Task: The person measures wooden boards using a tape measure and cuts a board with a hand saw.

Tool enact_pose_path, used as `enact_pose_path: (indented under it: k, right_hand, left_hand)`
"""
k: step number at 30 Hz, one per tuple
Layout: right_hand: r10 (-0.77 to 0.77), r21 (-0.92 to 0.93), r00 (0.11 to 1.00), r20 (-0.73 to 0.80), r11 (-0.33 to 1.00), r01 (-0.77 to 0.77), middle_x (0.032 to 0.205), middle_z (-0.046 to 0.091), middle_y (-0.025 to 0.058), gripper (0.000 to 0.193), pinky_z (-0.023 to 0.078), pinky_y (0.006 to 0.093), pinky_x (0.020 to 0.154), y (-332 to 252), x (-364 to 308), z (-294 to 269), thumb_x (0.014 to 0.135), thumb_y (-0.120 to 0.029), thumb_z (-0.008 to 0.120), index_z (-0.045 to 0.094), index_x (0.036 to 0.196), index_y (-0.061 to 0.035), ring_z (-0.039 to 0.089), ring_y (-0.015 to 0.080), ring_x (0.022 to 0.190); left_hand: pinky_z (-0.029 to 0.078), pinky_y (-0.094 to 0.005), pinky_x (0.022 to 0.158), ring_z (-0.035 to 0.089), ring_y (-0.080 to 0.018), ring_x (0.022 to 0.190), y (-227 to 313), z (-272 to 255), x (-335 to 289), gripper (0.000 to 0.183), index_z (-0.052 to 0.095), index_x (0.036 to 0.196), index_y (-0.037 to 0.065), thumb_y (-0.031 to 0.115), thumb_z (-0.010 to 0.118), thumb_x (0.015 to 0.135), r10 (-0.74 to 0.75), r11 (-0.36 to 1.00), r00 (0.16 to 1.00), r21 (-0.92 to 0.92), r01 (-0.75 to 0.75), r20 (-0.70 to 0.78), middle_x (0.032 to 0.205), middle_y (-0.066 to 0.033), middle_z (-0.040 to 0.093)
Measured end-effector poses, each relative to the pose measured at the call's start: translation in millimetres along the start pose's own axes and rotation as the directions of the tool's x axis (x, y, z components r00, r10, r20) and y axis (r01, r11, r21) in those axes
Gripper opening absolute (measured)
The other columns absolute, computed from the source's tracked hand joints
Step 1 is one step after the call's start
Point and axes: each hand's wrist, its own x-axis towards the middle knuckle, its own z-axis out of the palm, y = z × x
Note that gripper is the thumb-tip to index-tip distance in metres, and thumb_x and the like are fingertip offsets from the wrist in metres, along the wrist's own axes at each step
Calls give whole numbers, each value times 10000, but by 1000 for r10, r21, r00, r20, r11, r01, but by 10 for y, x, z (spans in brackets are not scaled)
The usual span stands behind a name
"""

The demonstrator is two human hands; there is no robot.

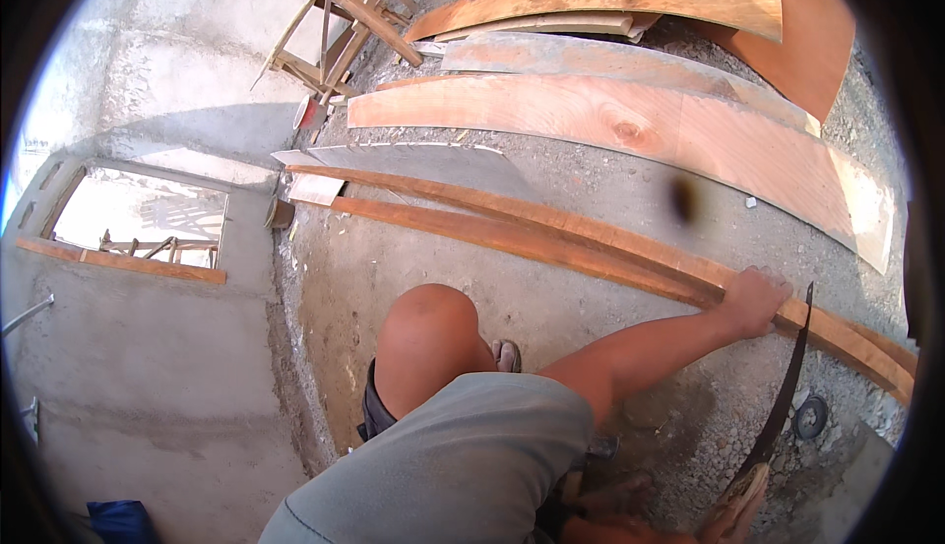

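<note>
Two long, narrow lengths of reddish timber, an upper one [512, 209] and a lower one [492, 239], run from the wall side to the far right, meeting near my left hand [756, 301]. That hand is closed over the timber, its arm stretched out to the right. Just right of it, a handsaw [785, 408] with a dark, tapering blade lies across the timber's edge, tip upward. At the lower edge, my right hand [724, 522] grips the saw's pale handle, its fingers partly cut off by the frame. My bent knee [428, 332] and sandalled foot show below the timber.
Wide planks [551, 106] and a brown sheet [827, 52] lie beyond the timber. A wooden trestle [345, 22] leans by the grey wall, above a window opening [143, 214]. A dark ring-shaped roll [810, 417] rests on the gravel right of the saw.
</note>
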Motion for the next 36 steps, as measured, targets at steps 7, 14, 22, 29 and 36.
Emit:
enact_pose_path:
  k: [7, 14, 22, 29, 36]
  right_hand:
    - [-218, -163, 973, -78, 966, 203, 1288, 713, 217, 472, 538, 353, 904, -128, 1217, 477, 1069, -147, 489, 515, 1517, 0, 710, 248, 1050]
    - [-64, -245, 997, -48, 968, 50, 1164, 731, 263, 468, 552, 366, 852, -266, 557, 141, 1020, -109, 550, 560, 1465, 35, 729, 258, 965]
    - [-71, -182, 995, -71, 982, 57, 870, 725, 265, 466, 567, 411, 657, -271, 321, 140, 982, -95, 611, 592, 1439, -5, 747, 380, 712]
    - [-222, -204, 964, -148, 960, 190, 803, 681, 300, 453, 535, 477, 614, -160, 1065, 537, 991, -169, 601, 616, 1423, -34, 689, 451, 678]
    - [-3, -129, 998, -70, 992, -6, 931, 730, 278, 486, 565, 325, 680, -125, -508, -209, 1000, -67, 599, 566, 1482, -14, 709, 103, 760]
  left_hand:
    - [527, -490, 892, 675, -352, 1061, -11, -29, 24, 468, 635, 1116, 91, 287, 843, 746, 10, 1000, 1000, 5, -10, -2, 1120, -120, 692]
    - [563, -488, 855, 683, -324, 1064, 10, -26, 62, 493, 627, 1128, 104, 425, 823, 808, 16, 993, 997, 119, -26, 81, 1092, -116, 699]
    - [572, -476, 865, 679, -325, 1086, -31, -104, 7, 531, 613, 1170, 120, 470, 813, 825, -33, 970, 997, 241, 15, 69, 1117, -80, 708]
    - [568, -484, 872, 681, -333, 1088, 76, -113, 82, 551, 606, 1221, 127, 473, 808, 843, -119, 961, 975, 269, 65, 188, 1125, -96, 706]
    - [563, -476, 882, 676, -332, 1092, -25, -197, 23, 529, 604, 1194, 125, 472, 804, 847, -48, 967, 993, 254, 20, 106, 1135, -88, 699]
